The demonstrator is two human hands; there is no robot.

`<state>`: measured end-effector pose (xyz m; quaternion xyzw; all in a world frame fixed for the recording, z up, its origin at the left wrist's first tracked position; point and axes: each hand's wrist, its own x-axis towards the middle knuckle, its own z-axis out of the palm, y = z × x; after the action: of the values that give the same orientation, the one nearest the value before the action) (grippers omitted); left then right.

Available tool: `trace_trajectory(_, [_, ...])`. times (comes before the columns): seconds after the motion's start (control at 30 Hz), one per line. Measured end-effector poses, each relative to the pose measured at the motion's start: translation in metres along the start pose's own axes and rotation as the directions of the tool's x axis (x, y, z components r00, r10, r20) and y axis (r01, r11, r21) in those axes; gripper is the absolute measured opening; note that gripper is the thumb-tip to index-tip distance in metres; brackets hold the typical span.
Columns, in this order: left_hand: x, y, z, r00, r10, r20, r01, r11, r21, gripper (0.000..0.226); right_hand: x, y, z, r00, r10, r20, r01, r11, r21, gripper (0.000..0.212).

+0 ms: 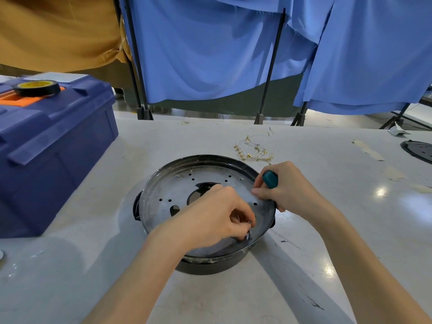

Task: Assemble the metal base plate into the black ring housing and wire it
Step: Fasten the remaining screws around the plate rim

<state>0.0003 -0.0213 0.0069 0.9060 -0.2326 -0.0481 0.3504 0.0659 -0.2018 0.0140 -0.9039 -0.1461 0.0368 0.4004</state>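
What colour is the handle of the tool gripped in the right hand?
Teal, blue-green; the handle pokes out of the right hand, clearest in the head view.

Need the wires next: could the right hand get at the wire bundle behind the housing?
Probably yes: the wire bundle lies bare just beyond the right hand, nothing between, though that hand grips a screwdriver.

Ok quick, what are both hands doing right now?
Left hand: pinching a small screw.
Right hand: gripping the teal screwdriver.
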Motion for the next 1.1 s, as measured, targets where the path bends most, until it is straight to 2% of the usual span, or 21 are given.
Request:
trace_trajectory(0.27, [0.002,0.004,0.008,0.999,0.021,0.03,-0.026,0.982,0.186,0.018,-0.002,0.001,0.0,1.0,-0.011,-0.001,0.011,1.0,0.012,0.013])
trace_trajectory(0.43, [0.002,0.0,0.012,0.998,0.015,0.058,-0.026,0.978,0.207,0.014,-0.002,0.001,0.001,1.0,-0.016,-0.006,0.016,1.0,0.008,0.014])
trace_trajectory(0.57, [-0.008,-0.003,0.008,0.991,0.007,0.132,-0.032,0.982,0.186,0.026,-0.002,0.004,0.002,1.0,-0.025,-0.017,0.026,0.999,0.023,0.015])
trace_trajectory(0.67, [-0.016,-0.002,0.008,0.996,-0.026,0.083,0.017,0.994,0.105,0.043,-0.003,0.006,0.002,0.999,-0.035,-0.027,0.036,0.997,0.065,0.012])
trace_trajectory(0.77, [-0.024,0.002,0.015,0.999,-0.017,0.035,0.011,0.985,0.174,0.05,-0.007,0.008,-0.003,0.999,-0.025,-0.022,0.028,0.986,0.164,0.007])
trace_trajectory(0.83, [-0.03,0.005,0.017,1.0,0.0,-0.002,0.0,0.977,0.212,0.051,-0.01,0.012,-0.011,0.998,0.02,-0.063,0.001,0.949,0.316,0.005])
trace_trajectory(0.93, [-0.039,0.008,0.019,1.0,0.013,0.006,-0.014,0.965,0.263,0.059,-0.01,0.027,-0.031,0.957,0.159,-0.241,-0.034,0.892,0.45,0.004])
trace_trajectory(1.0, [-0.041,0.01,0.022,1.0,0.012,-0.019,-0.005,0.95,0.313,0.065,-0.011,0.043,-0.047,0.911,0.246,-0.332,-0.09,0.902,0.422,0.009])
trace_trajectory(1.1, [-0.038,0.016,0.028,0.996,0.02,-0.084,0.017,0.908,0.418,0.057,-0.015,0.069,-0.061,0.877,0.343,-0.336,-0.246,0.922,0.298,0.014])
